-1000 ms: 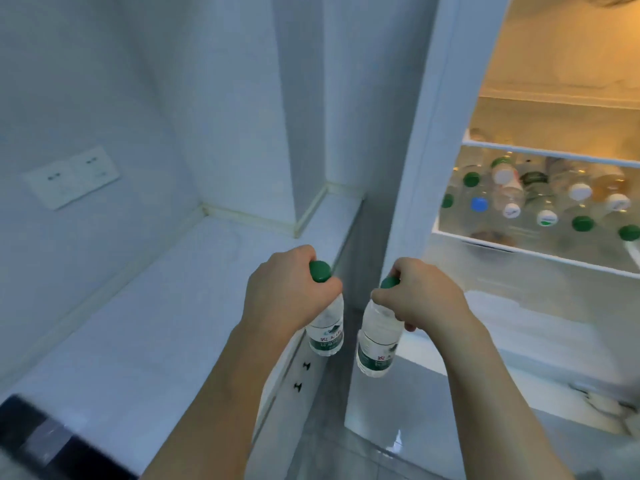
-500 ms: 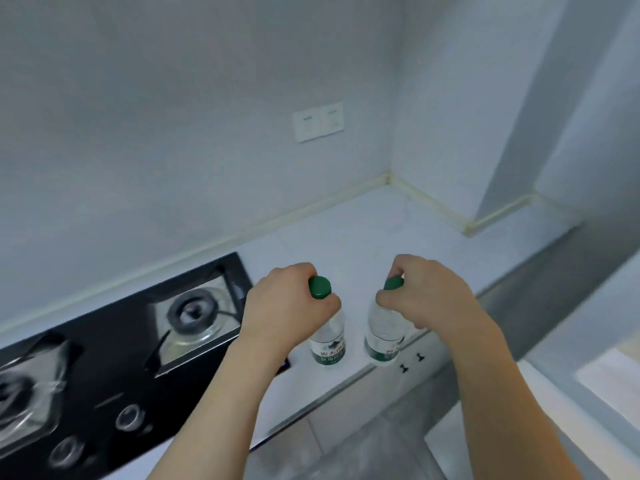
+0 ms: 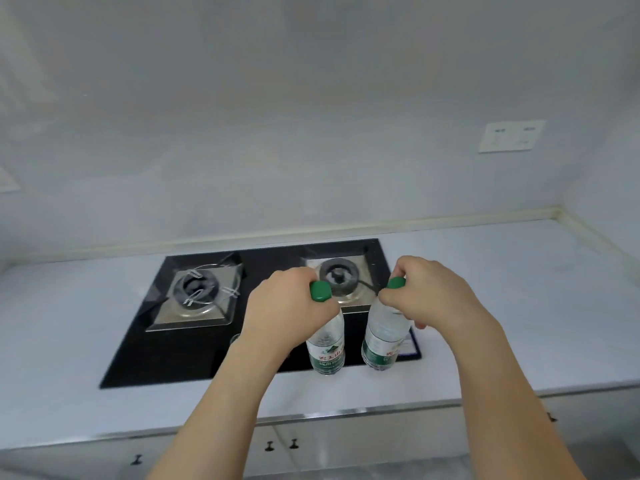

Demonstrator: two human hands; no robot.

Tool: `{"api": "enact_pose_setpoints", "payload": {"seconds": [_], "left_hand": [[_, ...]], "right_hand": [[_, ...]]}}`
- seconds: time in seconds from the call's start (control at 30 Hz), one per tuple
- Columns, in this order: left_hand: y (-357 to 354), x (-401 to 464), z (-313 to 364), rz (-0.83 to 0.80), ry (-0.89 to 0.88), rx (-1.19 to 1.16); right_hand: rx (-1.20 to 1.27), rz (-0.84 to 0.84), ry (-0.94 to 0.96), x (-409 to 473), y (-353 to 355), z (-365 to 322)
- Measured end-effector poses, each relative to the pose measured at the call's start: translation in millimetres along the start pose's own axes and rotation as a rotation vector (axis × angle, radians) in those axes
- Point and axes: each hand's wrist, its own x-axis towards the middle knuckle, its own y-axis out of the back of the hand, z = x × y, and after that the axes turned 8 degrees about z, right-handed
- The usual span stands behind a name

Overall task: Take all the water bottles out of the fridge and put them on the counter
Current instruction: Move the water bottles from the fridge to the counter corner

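Two bottles hang over the hob (image 3: pixel 194 327), one (image 3: pixel 327 344) gripped by the left hand (image 3: pixel 291 313), the other (image 3: pixel 382 336) by the right hand (image 3: pixel 429 296); better to carry them rightward onto bare worktop (image 3: pixel 519 306); set them down upright, well apart.

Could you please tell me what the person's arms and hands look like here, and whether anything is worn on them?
Both forearms enter from the bottom edge and are bare as far as the frame shows: no sleeves in view. The left hand and the right hand wear no gloves, and no watch, bracelet or ring is visible on the parts that show. No markings can be made out.
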Motion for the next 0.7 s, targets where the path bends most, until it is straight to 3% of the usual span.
{"api": "enact_pose_setpoints", "payload": {"seconds": [0.43, 0.7], "left_hand": [[110.4, -35.8, -196.5, 0.086, 0.15, 0.075], [149.2, -45.6, -282.9, 0.132, 0.251, 0.066]], "right_hand": [[0.035, 0.007, 0.192, -24.4, -87.9, -211.6], [0.062, 0.0, 0.257, -27.2, -132.4, -300.9]]}}
